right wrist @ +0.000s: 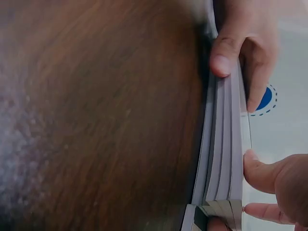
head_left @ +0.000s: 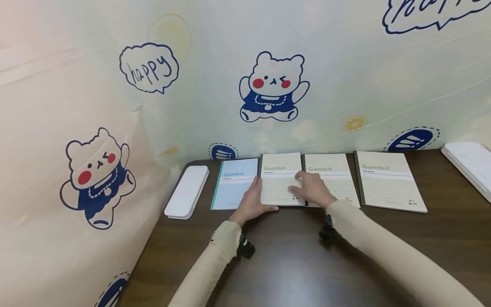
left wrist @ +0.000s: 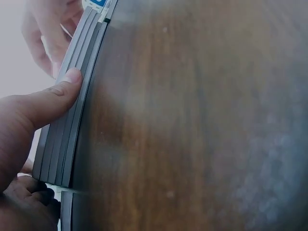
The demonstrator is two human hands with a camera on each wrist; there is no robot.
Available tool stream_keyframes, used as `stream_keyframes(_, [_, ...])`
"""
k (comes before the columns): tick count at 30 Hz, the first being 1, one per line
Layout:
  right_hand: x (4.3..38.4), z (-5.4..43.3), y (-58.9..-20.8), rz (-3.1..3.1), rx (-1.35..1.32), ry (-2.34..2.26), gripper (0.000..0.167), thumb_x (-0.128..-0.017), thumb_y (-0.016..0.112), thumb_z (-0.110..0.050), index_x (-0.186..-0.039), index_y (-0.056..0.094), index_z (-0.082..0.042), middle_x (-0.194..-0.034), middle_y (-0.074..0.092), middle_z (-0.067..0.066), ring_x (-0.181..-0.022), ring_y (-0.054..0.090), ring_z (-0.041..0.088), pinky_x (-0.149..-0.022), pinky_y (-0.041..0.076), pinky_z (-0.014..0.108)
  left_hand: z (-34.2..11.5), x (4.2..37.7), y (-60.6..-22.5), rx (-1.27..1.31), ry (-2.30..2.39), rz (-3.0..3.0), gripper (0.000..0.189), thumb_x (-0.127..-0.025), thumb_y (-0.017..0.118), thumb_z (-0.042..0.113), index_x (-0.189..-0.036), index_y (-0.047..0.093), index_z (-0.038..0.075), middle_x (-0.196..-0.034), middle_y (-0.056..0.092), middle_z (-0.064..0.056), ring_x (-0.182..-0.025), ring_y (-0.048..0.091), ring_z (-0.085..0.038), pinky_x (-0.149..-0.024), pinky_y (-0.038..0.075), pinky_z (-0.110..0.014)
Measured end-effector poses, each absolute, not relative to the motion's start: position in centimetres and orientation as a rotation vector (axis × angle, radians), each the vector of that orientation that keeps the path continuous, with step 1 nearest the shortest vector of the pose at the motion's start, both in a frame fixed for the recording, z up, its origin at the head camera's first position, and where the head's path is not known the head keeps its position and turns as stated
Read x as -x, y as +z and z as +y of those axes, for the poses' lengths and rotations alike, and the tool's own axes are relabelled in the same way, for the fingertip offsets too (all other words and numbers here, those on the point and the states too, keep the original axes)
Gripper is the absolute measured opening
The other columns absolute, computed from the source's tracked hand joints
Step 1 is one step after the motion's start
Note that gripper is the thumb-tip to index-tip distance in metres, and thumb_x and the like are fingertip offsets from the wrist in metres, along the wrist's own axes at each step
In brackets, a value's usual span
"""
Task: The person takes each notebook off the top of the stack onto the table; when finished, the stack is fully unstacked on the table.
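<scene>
In the head view, a stack of cream Gambit notebooks (head_left: 281, 164) lies under both hands. My left hand (head_left: 250, 204) rests at its lower left corner, fingers along the dark spine side and thumb on the front edge. The left wrist view shows that thumb (left wrist: 60, 94) against several layered edges. Above the right part of the top cover, my right hand (head_left: 312, 187) touches it with thumb and a finger; in the right wrist view another fingertip (right wrist: 219, 224) shows by the stack's end. A blue notebook (head_left: 239, 168) lies left, another cream notebook (head_left: 331, 162) right, partly hidden by my right hand.
Further right lies one more cream notebook (head_left: 387, 179). A white case (head_left: 186, 192) sits at the table's left end, and a white object (head_left: 472, 164) at the far right. Behind the dark wooden table (head_left: 284, 264) hangs a printed backdrop (head_left: 207, 85).
</scene>
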State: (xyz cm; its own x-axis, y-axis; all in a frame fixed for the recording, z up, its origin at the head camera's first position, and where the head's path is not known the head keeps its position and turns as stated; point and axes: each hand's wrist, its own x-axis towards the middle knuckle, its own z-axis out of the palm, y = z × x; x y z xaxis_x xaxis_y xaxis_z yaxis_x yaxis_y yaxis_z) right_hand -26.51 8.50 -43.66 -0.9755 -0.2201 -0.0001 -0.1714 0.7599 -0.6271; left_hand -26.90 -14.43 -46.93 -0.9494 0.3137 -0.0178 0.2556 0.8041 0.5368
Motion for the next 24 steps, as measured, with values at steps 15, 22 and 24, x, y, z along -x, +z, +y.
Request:
stream_keyframes(15, [27.1, 8.4, -44.3, 2.906, 0.171, -1.106, 0.054, -0.087, 0.072, -0.030, -0.128, 0.054, 0.000, -0.104, 0.066, 0.022, -0.084, 0.061, 0.030, -0.080, 0.051, 0.048, -13.7, 27.0, -46.2, -0.449, 0.875, 2.856, 0.117, -0.070, 0.085, 0.046, -0.155, 0.015, 0.006, -0.161, 0.009, -0.021, -0.146, 0.025, -0.036, -0.113, 0.034, -0.046])
stream_keyframes(22, [27.4, 8.6, -44.1, 2.886, 0.135, -1.194, 0.042, -0.086, 0.073, -0.023, -0.119, 0.063, 0.000, -0.103, 0.066, 0.021, -0.085, 0.060, 0.028, -0.076, 0.049, 0.042, -14.0, 26.7, -46.6, -0.409, 0.888, 2.849, 0.118, -0.070, 0.085, 0.046, -0.156, 0.013, 0.008, -0.162, 0.008, -0.019, -0.147, 0.023, -0.034, -0.113, 0.033, -0.048])
stream_keyframes(24, [27.5, 8.8, -43.6, 2.821, 0.066, -1.313, 0.035, -0.086, 0.072, -0.019, -0.116, 0.066, -0.001, -0.097, 0.064, 0.016, -0.080, 0.057, 0.024, -0.071, 0.048, 0.037, -13.9, 26.6, -46.8, -0.405, 0.885, 2.848, 0.118, -0.071, 0.084, 0.046, -0.156, 0.012, 0.007, -0.162, 0.008, -0.018, -0.147, 0.022, -0.034, -0.114, 0.033, -0.048])
